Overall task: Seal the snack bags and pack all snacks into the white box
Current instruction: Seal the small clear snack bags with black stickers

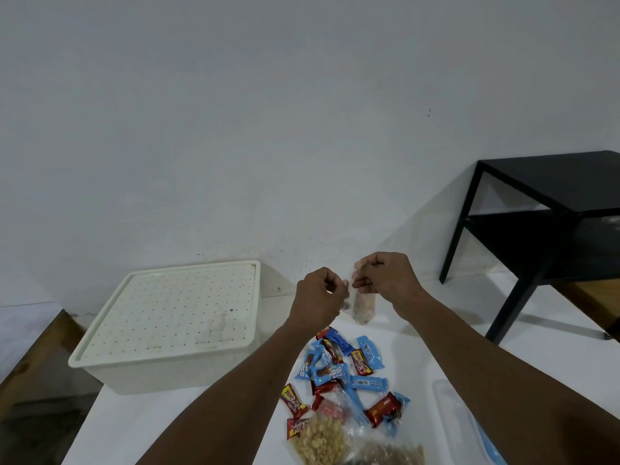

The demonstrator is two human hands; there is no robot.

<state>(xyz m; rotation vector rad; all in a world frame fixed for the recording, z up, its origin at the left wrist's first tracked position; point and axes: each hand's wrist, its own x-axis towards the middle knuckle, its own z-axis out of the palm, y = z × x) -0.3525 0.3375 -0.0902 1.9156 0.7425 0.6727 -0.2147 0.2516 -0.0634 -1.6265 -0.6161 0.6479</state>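
Snack bag (361,305), blurred, pinched between left hand (318,300) and right hand (385,278).

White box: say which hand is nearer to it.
Left. The left hand hovers just past the white box's right edge; the right hand is farther right, both pinching a small clear bag.

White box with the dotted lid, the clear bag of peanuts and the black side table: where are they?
White plastic box (174,327): head view, lid centre.
Clear bag of peanuts (320,439): head view, on the nuts.
Black side table (550,172): head view, tabletop.
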